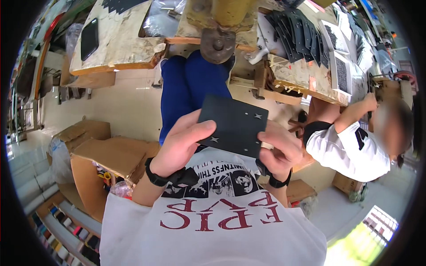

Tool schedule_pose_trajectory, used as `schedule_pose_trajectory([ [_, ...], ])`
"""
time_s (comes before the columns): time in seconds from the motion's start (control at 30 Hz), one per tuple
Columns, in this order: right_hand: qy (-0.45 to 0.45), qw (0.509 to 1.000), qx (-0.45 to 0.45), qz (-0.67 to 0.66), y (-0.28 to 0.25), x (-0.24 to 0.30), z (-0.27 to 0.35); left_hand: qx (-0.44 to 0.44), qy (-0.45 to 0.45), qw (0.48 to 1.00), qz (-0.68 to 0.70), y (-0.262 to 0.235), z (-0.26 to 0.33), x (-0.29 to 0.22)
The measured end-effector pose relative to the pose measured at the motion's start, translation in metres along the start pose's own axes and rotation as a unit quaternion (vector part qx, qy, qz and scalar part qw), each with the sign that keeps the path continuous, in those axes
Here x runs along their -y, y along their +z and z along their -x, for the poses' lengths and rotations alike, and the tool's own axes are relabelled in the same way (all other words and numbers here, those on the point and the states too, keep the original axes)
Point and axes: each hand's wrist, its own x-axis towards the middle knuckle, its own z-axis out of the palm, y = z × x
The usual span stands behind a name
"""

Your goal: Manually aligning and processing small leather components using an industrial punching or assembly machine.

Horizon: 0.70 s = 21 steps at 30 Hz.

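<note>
A flat black panel (233, 126), roughly square, is held tilted in front of my chest, above my lap. It bears small star-shaped marks and several small pale holes; its material I cannot tell for sure. My left hand (179, 139) grips its left edge, thumb lying across the face and fingers hidden behind. At the right edge, my right hand (280, 148) pinches the panel between thumb and bent fingers. Beyond it, a round metal machine part (217, 45) juts out below a yellowish housing (230, 12).
A phone (89, 39) lies on the left wooden bench (120, 48). More dark panels (299, 35) are fanned out on the right bench (295, 75), near white boxes (341, 75) of small dark pieces. A person (350, 142) sits at right. Cardboard boxes (115, 153) stand at left.
</note>
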Motion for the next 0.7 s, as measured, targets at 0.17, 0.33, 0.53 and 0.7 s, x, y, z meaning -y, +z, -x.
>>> schedule_pose_trajectory([
  [0.17,0.176,0.979,0.036,-0.100,0.010,-0.001,0.000,-0.072,0.073,0.995,-0.006,-0.012,0.002,0.013],
  [0.33,0.174,0.964,0.187,-0.074,0.034,-0.010,-0.033,-0.129,0.112,0.985,0.007,-0.019,0.009,0.015],
  [0.53,0.267,0.932,0.219,-0.111,0.046,-0.014,-0.050,-0.178,0.138,0.974,-0.018,-0.041,0.005,0.001],
  [0.7,0.286,0.920,0.241,-0.120,0.046,-0.010,-0.067,-0.088,0.116,0.988,-0.056,-0.061,0.005,-0.029],
])
